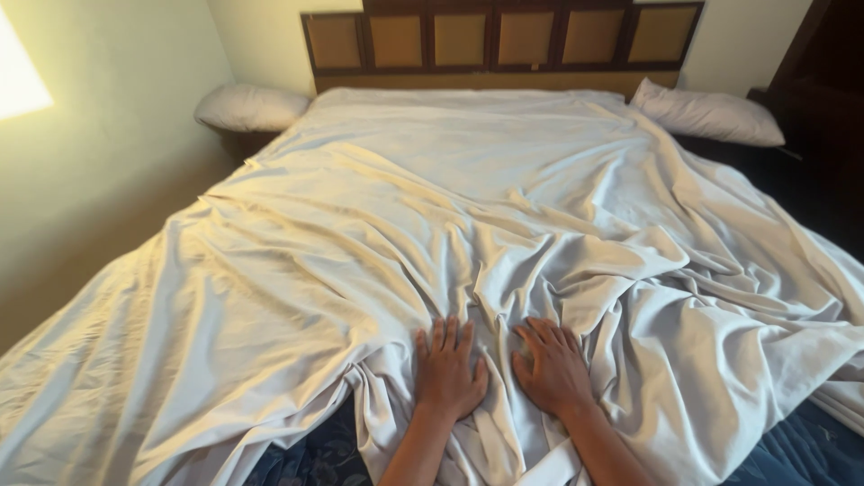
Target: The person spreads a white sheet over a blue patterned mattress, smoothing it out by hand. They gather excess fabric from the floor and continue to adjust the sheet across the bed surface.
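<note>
A large white sheet (450,207) lies crumpled over a wide bed, with folds fanning out from the near edge. My left hand (446,367) rests flat on the sheet near the foot of the bed, fingers spread. My right hand (551,364) lies palm down beside it, a few centimetres to the right, fingers also apart. Both press on the bunched cloth and grip nothing. Under the sheet's near edge a dark blue patterned mattress (315,454) shows.
A brown panelled headboard (504,40) stands at the far end. One white pillow (250,108) sits off the bed at far left, another pillow (711,115) at far right. A pale wall (81,153) runs along the left; dark furniture (823,81) stands at right.
</note>
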